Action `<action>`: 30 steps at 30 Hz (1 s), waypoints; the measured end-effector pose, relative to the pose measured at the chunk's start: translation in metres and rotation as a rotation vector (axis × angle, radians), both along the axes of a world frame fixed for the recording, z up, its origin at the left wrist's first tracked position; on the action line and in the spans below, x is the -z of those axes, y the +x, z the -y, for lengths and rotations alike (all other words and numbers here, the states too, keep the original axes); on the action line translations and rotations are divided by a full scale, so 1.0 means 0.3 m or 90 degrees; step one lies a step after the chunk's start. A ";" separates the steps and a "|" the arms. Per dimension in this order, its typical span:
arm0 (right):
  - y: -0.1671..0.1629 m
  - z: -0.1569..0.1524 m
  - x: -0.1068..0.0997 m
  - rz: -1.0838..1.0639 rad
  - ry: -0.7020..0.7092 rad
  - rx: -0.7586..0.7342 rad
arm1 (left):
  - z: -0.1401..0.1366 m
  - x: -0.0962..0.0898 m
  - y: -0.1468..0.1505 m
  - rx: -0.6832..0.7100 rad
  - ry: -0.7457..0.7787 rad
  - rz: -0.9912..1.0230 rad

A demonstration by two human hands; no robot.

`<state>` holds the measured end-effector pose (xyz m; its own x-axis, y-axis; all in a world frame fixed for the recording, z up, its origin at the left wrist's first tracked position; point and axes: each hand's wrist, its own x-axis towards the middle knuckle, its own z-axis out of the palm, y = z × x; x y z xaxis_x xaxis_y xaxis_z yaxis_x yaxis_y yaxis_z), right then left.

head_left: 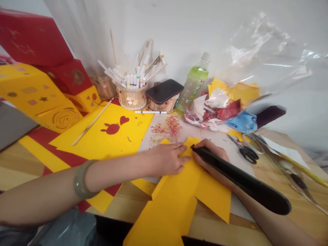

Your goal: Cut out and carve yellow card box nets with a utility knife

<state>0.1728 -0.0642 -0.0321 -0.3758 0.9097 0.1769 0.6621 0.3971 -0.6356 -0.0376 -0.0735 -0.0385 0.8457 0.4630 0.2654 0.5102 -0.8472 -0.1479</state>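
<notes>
A cut and creased yellow cardstock sheet (176, 198) with flaps lies in front of me and hangs past the table's near edge. On its upper part my left hand (170, 159) lies flat, palm down, fingers apart, a pale green bangle (83, 179) on the wrist. Close to those fingertips, my right hand (210, 150) is closed around a long black craft tool (243, 179), perhaps a cutter. The tool's narrow tip points at the cardstock, and its wide rounded end slants toward me. Whether the tip touches the card I cannot tell.
Yellow and red decorated boxes (38, 92) stand at left. Behind are a marker basket (132, 97), a phone (165, 90), a green bottle (193, 82) and a bag of paper scraps (220, 109). Scissors (247, 152) lie at right. Red cutouts (111, 128) rest on yellow paper.
</notes>
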 end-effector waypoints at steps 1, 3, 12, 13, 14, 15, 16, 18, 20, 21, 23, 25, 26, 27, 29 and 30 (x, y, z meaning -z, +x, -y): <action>0.000 0.000 0.001 0.002 -0.001 0.003 | 0.001 -0.001 0.001 -0.001 0.000 -0.002; 0.004 0.001 0.003 0.002 0.005 -0.003 | 0.002 0.000 0.003 -0.006 -0.005 -0.003; 0.032 -0.006 0.014 0.010 0.015 -0.039 | -0.002 0.009 -0.003 -0.022 -0.067 0.011; 0.035 -0.008 0.015 0.010 0.012 -0.044 | -0.002 0.008 -0.003 -0.024 -0.068 0.007; 0.038 -0.009 0.016 0.010 0.009 -0.049 | -0.002 0.008 -0.003 -0.027 -0.067 0.002; 0.041 -0.010 0.017 0.012 0.005 -0.054 | -0.002 0.008 -0.003 -0.027 -0.066 -0.003; 0.045 -0.012 0.018 0.015 0.001 -0.059 | -0.002 0.008 -0.003 -0.028 -0.065 -0.006; 0.053 -0.014 0.020 0.018 -0.007 -0.067 | -0.002 0.009 -0.004 -0.024 -0.062 -0.008; 0.060 -0.015 0.022 0.019 -0.016 -0.073 | -0.003 0.011 -0.004 -0.020 -0.057 -0.008; 0.063 -0.015 0.023 0.017 -0.019 -0.076 | -0.003 0.012 -0.004 -0.021 -0.056 -0.006; 0.066 -0.015 0.022 0.013 -0.026 -0.084 | -0.003 0.014 -0.005 -0.026 -0.055 -0.002; 0.066 -0.016 0.017 0.007 -0.031 -0.092 | -0.004 0.014 -0.006 -0.026 -0.054 0.003; 0.065 -0.017 0.014 0.003 -0.033 -0.096 | -0.004 0.014 -0.006 -0.023 -0.052 0.003; 0.063 -0.019 0.010 0.001 -0.033 -0.103 | -0.004 0.014 -0.007 -0.020 -0.049 0.002; 0.061 -0.024 0.001 -0.002 -0.027 -0.123 | -0.003 0.015 -0.007 -0.016 -0.044 0.003; 0.061 -0.028 -0.002 -0.003 -0.022 -0.135 | -0.003 0.015 -0.007 -0.017 -0.045 0.007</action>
<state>0.1911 -0.0559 -0.0315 -0.5582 0.8162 0.1492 0.5628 0.5047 -0.6546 -0.0398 -0.0725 -0.0431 0.8298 0.5038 0.2400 0.5346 -0.8410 -0.0832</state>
